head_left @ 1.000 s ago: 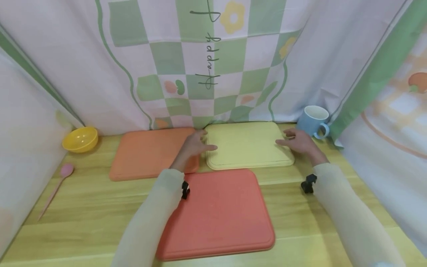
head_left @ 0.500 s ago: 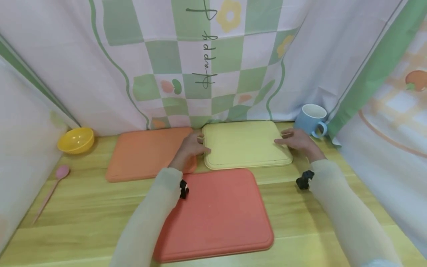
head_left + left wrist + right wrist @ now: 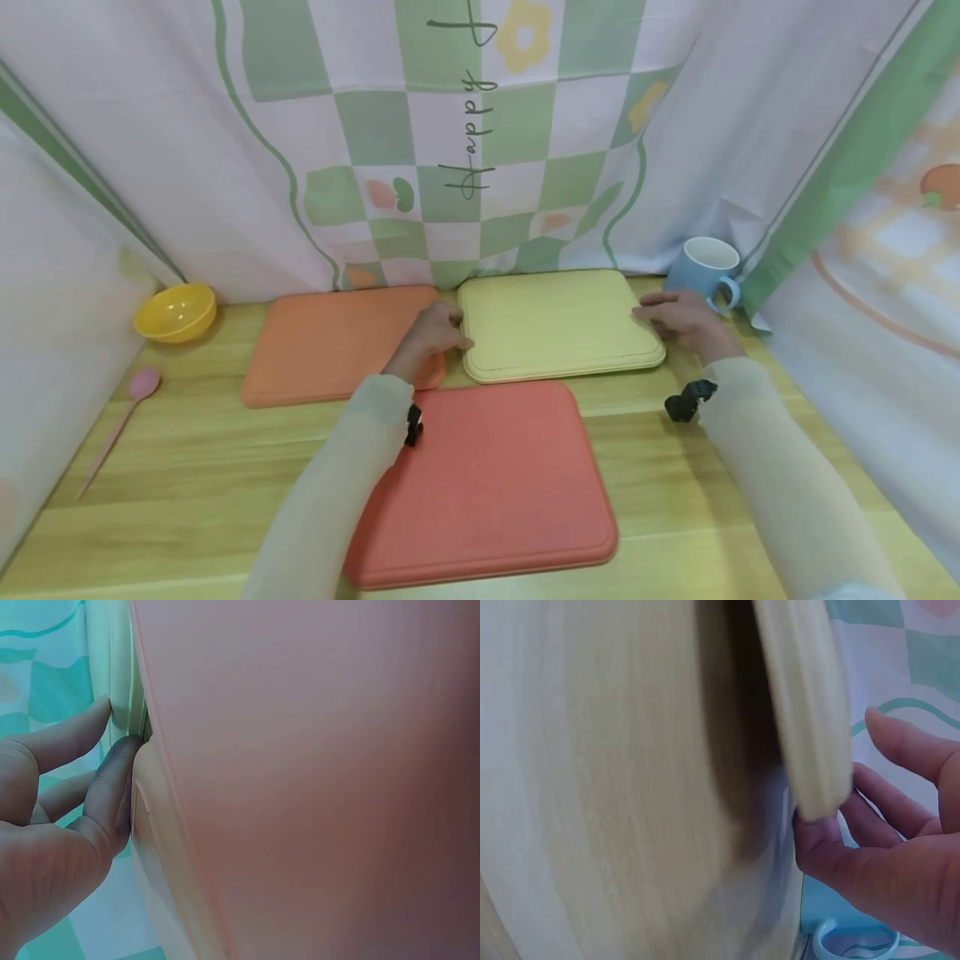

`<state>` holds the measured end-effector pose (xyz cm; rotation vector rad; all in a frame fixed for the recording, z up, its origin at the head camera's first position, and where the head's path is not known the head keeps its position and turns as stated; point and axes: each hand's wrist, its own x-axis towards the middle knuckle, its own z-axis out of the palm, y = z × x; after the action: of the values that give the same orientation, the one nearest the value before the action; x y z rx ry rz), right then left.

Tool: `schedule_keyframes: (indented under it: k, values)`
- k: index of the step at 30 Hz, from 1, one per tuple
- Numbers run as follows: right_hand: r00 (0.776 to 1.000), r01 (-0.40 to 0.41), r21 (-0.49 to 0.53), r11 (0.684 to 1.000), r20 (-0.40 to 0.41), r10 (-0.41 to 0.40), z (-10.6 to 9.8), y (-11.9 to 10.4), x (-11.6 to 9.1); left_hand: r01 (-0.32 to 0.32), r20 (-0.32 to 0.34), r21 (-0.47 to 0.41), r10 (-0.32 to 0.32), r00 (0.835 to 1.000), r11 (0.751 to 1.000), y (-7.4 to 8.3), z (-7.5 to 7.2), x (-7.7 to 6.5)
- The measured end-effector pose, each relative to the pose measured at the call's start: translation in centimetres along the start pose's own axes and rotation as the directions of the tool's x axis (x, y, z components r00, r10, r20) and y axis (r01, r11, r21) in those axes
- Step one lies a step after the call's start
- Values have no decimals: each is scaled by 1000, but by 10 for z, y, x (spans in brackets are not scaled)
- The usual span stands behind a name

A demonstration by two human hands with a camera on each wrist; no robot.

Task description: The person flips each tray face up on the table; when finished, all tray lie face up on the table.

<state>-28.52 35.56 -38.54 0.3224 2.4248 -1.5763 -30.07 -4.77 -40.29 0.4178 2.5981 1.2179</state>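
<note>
A pale yellow rectangular board with rounded corners lies at the back, between my two hands. Its right end is raised, with a dark shadow under its edge in the right wrist view. My right hand grips that end, some fingers under the rim and partly hidden. At the left end, my left hand pinches the edge, thumb at the top rim and a fingertip low at its side. Under the left wrist lies an orange board, and nearer me a larger red board, partly covered by the left sleeve.
Right behind the right hand stands a blue mug. A yellow bowl and a pink spoon are on the far left of the wooden table. A checked curtain hangs along the back edge.
My left thumb has drawn back from above the yellow board to its left edge. The right hand has closed on the right end, which has risen a little.
</note>
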Motion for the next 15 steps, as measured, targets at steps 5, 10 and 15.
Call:
schedule_keyframes:
  k: [5, 10, 15]
  values:
    - [1000, -1, 94, 996, -7, 2, -3, 3, 0, 5, -2, 26, -5, 1000, 1000, 1, -1, 0]
    - [999, 0, 229, 973, 36, -8, -8, 5, 1, 18, 11, 46, -19, 1000, 999, 1, -2, 0]
    - [994, -9, 280, 960, 104, -21, -12, 5, 1, 16, 19, 56, -17, 1000, 998, 3, -3, 0]
